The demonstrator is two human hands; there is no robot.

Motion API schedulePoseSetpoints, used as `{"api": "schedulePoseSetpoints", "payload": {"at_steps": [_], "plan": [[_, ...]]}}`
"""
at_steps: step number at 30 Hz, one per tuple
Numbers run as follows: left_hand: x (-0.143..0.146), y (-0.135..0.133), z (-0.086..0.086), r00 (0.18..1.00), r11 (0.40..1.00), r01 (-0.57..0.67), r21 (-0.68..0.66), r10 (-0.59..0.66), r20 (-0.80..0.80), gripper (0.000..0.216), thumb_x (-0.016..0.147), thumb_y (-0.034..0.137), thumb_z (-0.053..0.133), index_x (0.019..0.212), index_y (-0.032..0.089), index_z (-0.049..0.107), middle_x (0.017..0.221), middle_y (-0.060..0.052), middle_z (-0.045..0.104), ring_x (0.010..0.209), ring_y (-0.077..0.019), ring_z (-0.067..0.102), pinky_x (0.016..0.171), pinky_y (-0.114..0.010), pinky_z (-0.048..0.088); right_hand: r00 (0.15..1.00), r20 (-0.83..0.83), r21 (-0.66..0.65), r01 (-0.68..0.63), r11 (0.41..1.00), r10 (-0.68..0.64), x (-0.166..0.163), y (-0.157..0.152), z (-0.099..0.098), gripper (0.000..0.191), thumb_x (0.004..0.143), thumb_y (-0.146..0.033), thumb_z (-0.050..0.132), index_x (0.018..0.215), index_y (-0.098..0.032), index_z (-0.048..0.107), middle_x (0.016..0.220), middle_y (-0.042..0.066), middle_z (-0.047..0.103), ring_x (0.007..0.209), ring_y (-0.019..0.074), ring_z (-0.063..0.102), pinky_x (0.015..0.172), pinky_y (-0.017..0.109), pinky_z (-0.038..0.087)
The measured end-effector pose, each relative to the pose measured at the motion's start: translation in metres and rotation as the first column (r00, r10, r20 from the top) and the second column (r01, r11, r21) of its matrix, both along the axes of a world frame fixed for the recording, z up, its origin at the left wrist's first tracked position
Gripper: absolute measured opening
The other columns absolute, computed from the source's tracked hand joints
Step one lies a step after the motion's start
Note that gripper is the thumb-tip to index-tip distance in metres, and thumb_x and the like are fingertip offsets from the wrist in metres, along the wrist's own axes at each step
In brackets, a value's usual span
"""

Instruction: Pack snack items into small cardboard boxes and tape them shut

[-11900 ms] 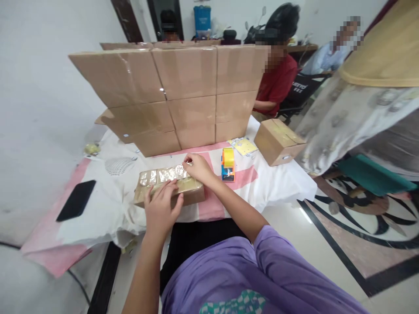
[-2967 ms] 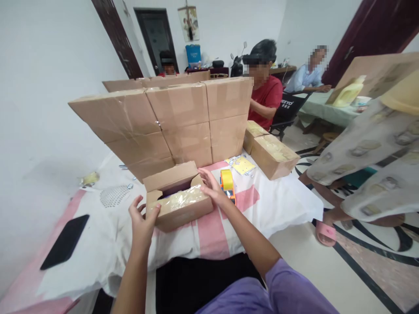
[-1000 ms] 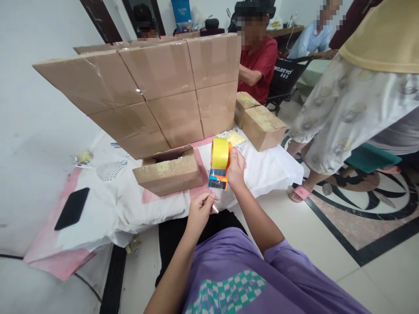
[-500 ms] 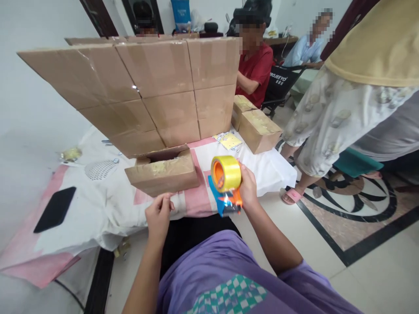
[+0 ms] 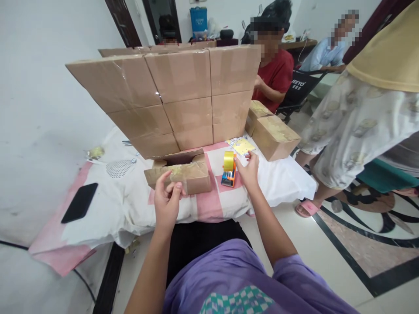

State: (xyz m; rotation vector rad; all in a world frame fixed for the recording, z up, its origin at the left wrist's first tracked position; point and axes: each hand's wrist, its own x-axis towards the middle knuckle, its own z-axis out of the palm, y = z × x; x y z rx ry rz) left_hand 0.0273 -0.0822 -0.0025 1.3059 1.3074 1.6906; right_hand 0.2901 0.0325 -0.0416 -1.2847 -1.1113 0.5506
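A tape dispenser (image 5: 228,169) with a yellow roll and an orange and blue body stands on the cloth. My right hand (image 5: 248,170) is just to the right of it, open, its fingers spread and close to the roll. My left hand (image 5: 167,196) is raised in front of a small cardboard box (image 5: 193,178), its index finger pointing up. A shiny strip of clear tape (image 5: 182,181) shows by my left thumb, apparently held there; its outline is hard to see against the box. The box's top is open, with a back flap raised.
A wall of taped cardboard boxes (image 5: 186,98) rises behind. Two closed boxes (image 5: 276,135) sit at right, near a yellow card (image 5: 244,146). A black tablet-like slab (image 5: 79,203) lies left on the cloth. A person in red sits behind the boxes; another stands at right.
The tape dispenser has gone from my right hand onto the cloth, and that hand has opened beside it. My left hand has risen towards the open box. The view has shifted left.
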Motion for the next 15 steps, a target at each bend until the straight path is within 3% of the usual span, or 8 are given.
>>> {"api": "schedulePoseSetpoints", "payload": {"at_steps": [1,2,4,6,8,11,13,15], "plan": [[0.002,0.000,0.000,1.000,1.000,0.010,0.008,-0.009,-0.013,0.048,0.094,0.038,0.067,0.136,0.020,0.051,0.065,0.005,0.062,0.059,-0.0108,0.059,0.061,-0.021,0.048,0.996,0.081,0.063,-0.031,0.998,0.026,-0.006,-0.012,0.012,0.049,0.074,-0.048,0.080,0.111,-0.021,0.063,0.106,0.007,0.060,0.103,0.0245,0.057,0.096,0.043,0.049],[0.004,-0.001,0.000,0.999,1.000,0.023,0.016,-0.022,-0.030,0.047,0.095,0.037,0.067,0.136,0.020,0.051,0.065,0.005,0.062,0.060,-0.0111,0.060,0.061,-0.021,0.048,0.979,0.153,0.108,-0.149,0.983,0.132,-0.016,-0.025,0.025,0.040,0.079,-0.047,0.077,0.109,-0.022,0.066,0.105,0.007,0.060,0.101,0.0240,0.057,0.095,0.042,0.049],[0.011,-0.005,-0.002,0.995,0.998,0.062,0.028,-0.060,-0.073,0.046,0.095,0.037,0.066,0.135,0.020,0.052,0.065,0.005,0.062,0.061,-0.0118,0.062,0.063,-0.022,0.049,0.867,0.240,0.113,-0.471,0.875,0.436,-0.041,-0.048,0.050,0.025,0.086,-0.043,0.074,0.104,-0.024,0.072,0.104,0.006,0.059,0.099,0.0220,0.059,0.092,0.039,0.050],[0.016,-0.009,-0.005,0.989,0.994,0.103,0.036,-0.098,-0.111,0.046,0.095,0.038,0.066,0.136,0.020,0.052,0.068,0.004,0.063,0.063,-0.0126,0.063,0.066,-0.024,0.051,0.745,0.293,0.109,-0.648,0.754,0.599,-0.065,-0.063,0.069,0.013,0.087,-0.034,0.075,0.095,-0.024,0.074,0.101,0.004,0.057,0.099,0.0206,0.059,0.092,0.037,0.050],[0.017,-0.009,-0.008,0.984,0.994,0.106,0.015,-0.103,-0.143,0.049,0.097,0.041,0.064,0.139,0.019,0.051,0.069,0.003,0.064,0.064,-0.0139,0.063,0.068,-0.027,0.052,0.714,0.320,0.129,-0.685,0.717,0.623,-0.080,-0.069,0.082,0.003,0.088,-0.025,0.072,0.085,-0.023,0.073,0.097,0.003,0.055,0.098,0.0198,0.059,0.092,0.037,0.049],[0.004,0.006,-0.006,0.958,0.995,-0.105,0.005,0.102,-0.269,0.049,0.099,0.047,0.058,0.138,0.017,0.053,0.068,0.001,0.064,0.063,-0.0164,0.063,0.070,-0.031,0.053,0.807,0.276,0.202,-0.580,0.789,0.522,-0.078,-0.065,0.095,0.012,0.090,-0.022,0.067,0.079,-0.024,0.071,0.093,0.003,0.056,0.096,0.0201,0.058,0.093,0.039,0.047],[-0.013,0.024,0.002,0.826,0.946,-0.299,0.127,0.323,-0.461,0.049,0.097,0.048,0.059,0.135,0.017,0.059,0.088,-0.007,0.073,0.083,-0.0229,0.068,0.084,-0.039,0.054,0.855,0.233,0.229,-0.511,0.829,0.463,-0.066,-0.060,0.103,0.011,0.090,-0.024,0.069,0.079,-0.025,0.072,0.092,0.002,0.056,0.095,0.0206,0.058,0.095,0.041,0.046],[-0.030,0.044,0.012,0.619,0.903,-0.338,0.266,0.426,-0.660,0.052,0.094,0.046,0.063,0.138,0.019,0.060,0.130,-0.017,0.070,0.123,-0.0335,0.062,0.107,-0.050,0.043,0.847,0.209,0.211,-0.526,0.824,0.488,-0.053,-0.056,0.114,0.010,0.088,-0.027,0.072,0.078,-0.026,0.074,0.091,0.002,0.056,0.095,0.0205,0.058,0.097,0.042,0.045]]}}
